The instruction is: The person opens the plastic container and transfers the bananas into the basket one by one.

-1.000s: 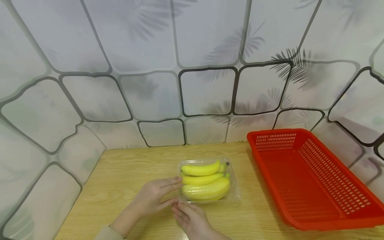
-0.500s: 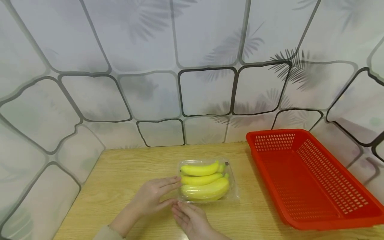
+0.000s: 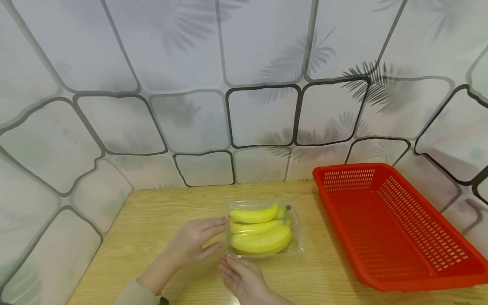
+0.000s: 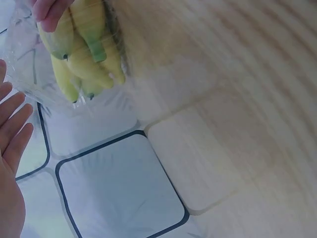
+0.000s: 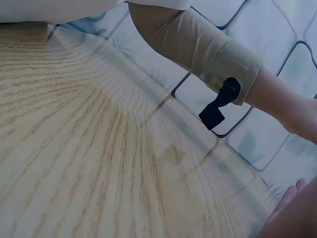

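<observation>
When viewed from the head, find the pale, tile-patterned wall (image 3: 183, 118) bounding the work area at back and sides, presumably as a screen. Below it, locate the wood-grain surface (image 3: 152, 207), serving as level support for pack and basket alike. At right, close to the wall, see the red basket (image 3: 411, 284), standing upright with mouth upward; judge as set aside to leave working room, yet within reach.

Left of the basket and apart from it, find the clear pack (image 3: 296, 232), lying flat on the surface. Judge the position as convenient for access from both sides at once. Treat the transparent walls as probably thin, hence better suited to light contact than to hard squeezing.

Next, note the left grip (image 3: 195, 239): fingers extended, thumb apart, fingertips at the left side of the pack, clamped on nothing. Interpret as steadying rather than grasping. Then note the right grip (image 3: 245, 279): thumb and fingers gathered at the near left corner of the pack, probably for control of the edge. Cannot tell whether pinching or merely touching.

Inside the pack, count at least three yellow bananas (image 3: 254, 228), laid lengthwise side by side, presumably for a close fit. Last, in the right wrist view, note the dark strap (image 5: 230, 91) at the left cuff (image 5: 245, 69), probably a mounting band.
</observation>
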### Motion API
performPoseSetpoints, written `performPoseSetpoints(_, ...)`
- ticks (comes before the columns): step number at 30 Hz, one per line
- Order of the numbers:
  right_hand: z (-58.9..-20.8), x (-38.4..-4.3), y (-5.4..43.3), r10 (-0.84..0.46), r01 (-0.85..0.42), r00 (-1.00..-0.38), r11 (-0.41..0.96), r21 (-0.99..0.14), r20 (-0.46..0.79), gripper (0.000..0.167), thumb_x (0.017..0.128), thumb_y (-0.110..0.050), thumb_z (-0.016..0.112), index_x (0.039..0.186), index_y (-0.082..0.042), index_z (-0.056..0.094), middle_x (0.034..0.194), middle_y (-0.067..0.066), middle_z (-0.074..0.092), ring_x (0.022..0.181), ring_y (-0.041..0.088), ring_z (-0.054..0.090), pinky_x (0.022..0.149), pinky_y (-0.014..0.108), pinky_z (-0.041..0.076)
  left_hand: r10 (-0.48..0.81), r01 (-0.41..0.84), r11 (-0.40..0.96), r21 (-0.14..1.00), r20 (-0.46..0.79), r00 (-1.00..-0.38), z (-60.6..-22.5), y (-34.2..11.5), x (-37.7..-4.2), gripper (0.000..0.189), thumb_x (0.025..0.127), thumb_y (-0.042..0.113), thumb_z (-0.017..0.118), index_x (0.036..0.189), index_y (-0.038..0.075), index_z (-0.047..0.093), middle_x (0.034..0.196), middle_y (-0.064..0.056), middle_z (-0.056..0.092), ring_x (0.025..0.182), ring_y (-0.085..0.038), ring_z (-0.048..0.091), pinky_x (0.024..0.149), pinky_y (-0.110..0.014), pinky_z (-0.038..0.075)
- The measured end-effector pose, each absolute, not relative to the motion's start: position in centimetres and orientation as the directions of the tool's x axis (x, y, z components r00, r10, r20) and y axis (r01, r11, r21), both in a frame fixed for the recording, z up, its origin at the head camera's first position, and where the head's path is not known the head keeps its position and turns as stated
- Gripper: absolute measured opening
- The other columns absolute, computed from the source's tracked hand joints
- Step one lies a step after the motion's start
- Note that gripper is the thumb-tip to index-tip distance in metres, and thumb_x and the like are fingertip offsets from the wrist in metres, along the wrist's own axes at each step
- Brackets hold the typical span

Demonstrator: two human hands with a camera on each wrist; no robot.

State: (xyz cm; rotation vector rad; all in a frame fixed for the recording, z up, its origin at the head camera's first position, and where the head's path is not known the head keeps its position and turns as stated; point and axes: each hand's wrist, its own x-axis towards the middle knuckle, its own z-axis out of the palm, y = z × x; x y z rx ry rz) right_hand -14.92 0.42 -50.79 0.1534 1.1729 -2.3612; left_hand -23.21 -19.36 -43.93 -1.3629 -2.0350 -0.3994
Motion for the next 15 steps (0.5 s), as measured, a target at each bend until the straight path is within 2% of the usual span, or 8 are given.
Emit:
performPoseSetpoints(2, -50.8, -14.9, 0.5, -0.383, 0.479, -0.870, -0.505, -0.718, -0.311, 0.032, 0.109, -0.015, 0.058, 0.134, 0.005, 0.061, 0.125, 0.009, 0.074, 0.111, 0.011, 0.073, 0.105, 0.026, 0.060, 0.707, 0.905, 0.413, -0.103, 0.663, -0.247, -43.6, -19.3, -23.4, 0.049, 0.078, 0.017, 0.089, 0.122, 0.001, 0.075, 0.123, -0.013, 0.079, 0.105, -0.025, 0.080, 0.088, -0.032, 0.067)
performPoseSetpoints(4, -50.9, -15.0, 0.5, -0.386, 0.480, -0.869, -0.501, -0.720, -0.311, 0.033, 0.109, -0.015, 0.057, 0.135, 0.006, 0.059, 0.127, 0.011, 0.073, 0.113, 0.012, 0.073, 0.106, 0.028, 0.060, 0.707, 0.902, 0.420, -0.101, 0.660, -0.255, -43.3, -19.2, -23.6, 0.042, 0.085, 0.020, 0.086, 0.122, 0.002, 0.076, 0.123, -0.012, 0.079, 0.105, -0.024, 0.079, 0.089, -0.032, 0.067)
performPoseSetpoints(5, -50.9, -14.9, 0.5, -0.384, 0.480, -0.869, -0.500, -0.721, -0.312, 0.034, 0.109, -0.015, 0.057, 0.135, 0.006, 0.059, 0.127, 0.011, 0.072, 0.113, 0.012, 0.073, 0.106, 0.028, 0.060, 0.707, 0.901, 0.424, -0.094, 0.657, -0.264, -43.2, -19.2, -23.7, 0.037, 0.092, 0.023, 0.081, 0.121, 0.002, 0.076, 0.123, -0.012, 0.079, 0.106, -0.024, 0.079, 0.089, -0.032, 0.067)
performPoseSetpoints(9, -50.8, -14.9, 0.4, -0.378, 0.478, -0.871, -0.499, -0.723, -0.315, 0.034, 0.109, -0.015, 0.058, 0.135, 0.006, 0.059, 0.128, 0.011, 0.072, 0.113, 0.012, 0.073, 0.105, 0.026, 0.060, 0.697, 0.902, 0.421, -0.097, 0.671, -0.253, -42.7, -19.2, -24.2, 0.032, 0.101, 0.027, 0.073, 0.120, 0.002, 0.076, 0.121, -0.012, 0.080, 0.104, -0.024, 0.080, 0.087, -0.033, 0.067)
performPoseSetpoints(15, -51.0, -15.0, 0.2, -0.367, 0.477, -0.873, -0.500, -0.722, -0.323, 0.033, 0.109, -0.017, 0.060, 0.133, 0.005, 0.061, 0.124, 0.008, 0.073, 0.109, 0.009, 0.072, 0.102, 0.023, 0.061, 0.675, 0.900, 0.422, -0.114, 0.702, -0.227, -42.0, -19.1, -24.7, 0.032, 0.108, 0.028, 0.063, 0.119, 0.002, 0.077, 0.119, -0.011, 0.081, 0.100, -0.024, 0.080, 0.084, -0.033, 0.067)
